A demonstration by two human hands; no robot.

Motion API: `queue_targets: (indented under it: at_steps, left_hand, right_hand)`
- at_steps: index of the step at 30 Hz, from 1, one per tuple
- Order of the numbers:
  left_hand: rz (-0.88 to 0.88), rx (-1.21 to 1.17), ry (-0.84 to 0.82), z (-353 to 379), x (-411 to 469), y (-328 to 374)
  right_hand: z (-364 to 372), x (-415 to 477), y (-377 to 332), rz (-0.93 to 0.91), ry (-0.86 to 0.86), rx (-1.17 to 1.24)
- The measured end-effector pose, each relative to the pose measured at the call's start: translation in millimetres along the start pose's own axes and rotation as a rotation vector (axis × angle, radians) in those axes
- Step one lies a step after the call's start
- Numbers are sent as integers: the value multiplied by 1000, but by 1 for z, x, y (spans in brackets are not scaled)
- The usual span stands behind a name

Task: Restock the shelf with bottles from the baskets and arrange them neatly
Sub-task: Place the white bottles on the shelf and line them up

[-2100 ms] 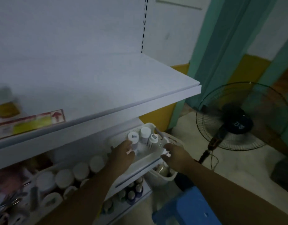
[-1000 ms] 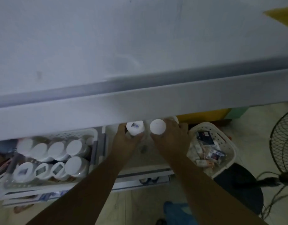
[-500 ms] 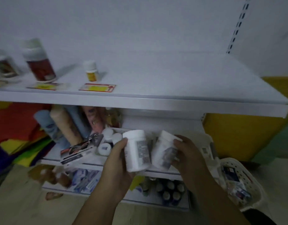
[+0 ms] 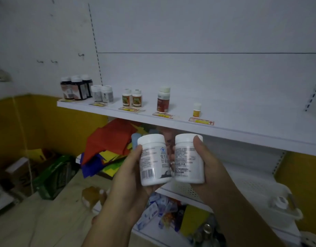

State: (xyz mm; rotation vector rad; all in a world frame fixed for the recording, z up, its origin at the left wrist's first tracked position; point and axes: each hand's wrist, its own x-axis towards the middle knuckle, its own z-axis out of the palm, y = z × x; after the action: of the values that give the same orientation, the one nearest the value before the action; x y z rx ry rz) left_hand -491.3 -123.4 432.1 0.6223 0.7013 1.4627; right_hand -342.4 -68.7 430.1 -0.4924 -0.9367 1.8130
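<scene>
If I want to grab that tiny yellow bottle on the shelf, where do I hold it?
Pinch the tiny yellow bottle around its sides just under the white cap, reaching in from the front. It stands upright and alone on the shelf, with nothing close beside it, so fingers fit on both sides.

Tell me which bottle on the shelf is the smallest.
The yellow bottle, standing alone at the right end of the row on the shelf. All other bottles there are clearly taller and wider.
</scene>
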Motion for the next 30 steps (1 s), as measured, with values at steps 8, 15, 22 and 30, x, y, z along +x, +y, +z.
queue_targets:
  at_steps: [8, 15, 22, 30]
  left_hand:
    - [37, -35, -74, -35, -10, 42]
    - [128, -65, 59, -54, 35, 72]
    - [159, 107, 89, -62, 84, 98]
    - [181, 188, -31, -101, 136, 125]
  right_hand:
    - [47, 26, 16, 124, -87, 117]
    - [46, 88, 25, 132, -110, 265]
    - [49, 155, 31, 173, -147, 324]
    - [71, 206, 53, 86, -174, 167]
